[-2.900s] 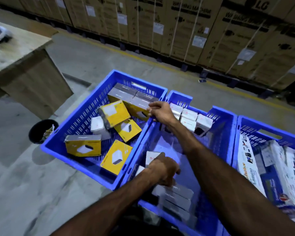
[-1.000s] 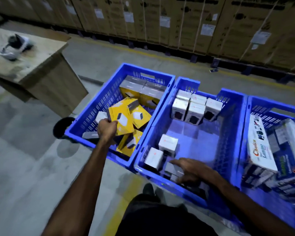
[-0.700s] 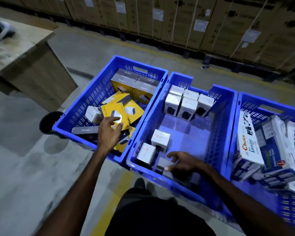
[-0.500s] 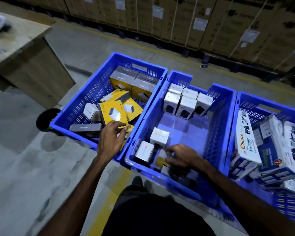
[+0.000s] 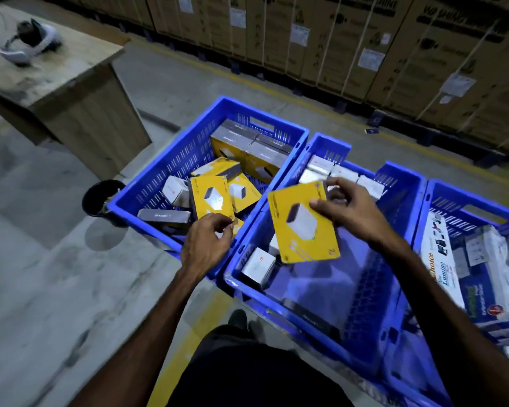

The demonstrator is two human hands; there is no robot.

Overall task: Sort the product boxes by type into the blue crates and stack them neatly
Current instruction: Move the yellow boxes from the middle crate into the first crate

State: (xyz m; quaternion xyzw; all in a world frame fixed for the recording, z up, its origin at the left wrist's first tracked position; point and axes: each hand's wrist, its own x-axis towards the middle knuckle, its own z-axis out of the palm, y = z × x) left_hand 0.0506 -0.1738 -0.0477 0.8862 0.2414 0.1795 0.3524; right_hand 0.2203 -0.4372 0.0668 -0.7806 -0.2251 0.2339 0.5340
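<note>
1. A flat yellow box (image 5: pixel 303 221) is being held at frame centre by the right hand (image 5: pixel 347 210), fingers pinched on its upper right edge, above the middle crate (image 5: pixel 394 177).
2. It is judged to be mis-sorted there, since white boxes (image 5: pixel 329 171) are being lined up along that crate's far wall.
3. Another yellow box (image 5: pixel 210 198) is being propped upright in the left crate (image 5: pixel 171 160) by the left hand (image 5: pixel 206 245), fingertips narrowly closed at its lower corner, probably so a neat stack is being formed.
4. Larger printed cartons (image 5: pixel 453 277) are being kept in the right crate (image 5: pixel 470 195).
</note>
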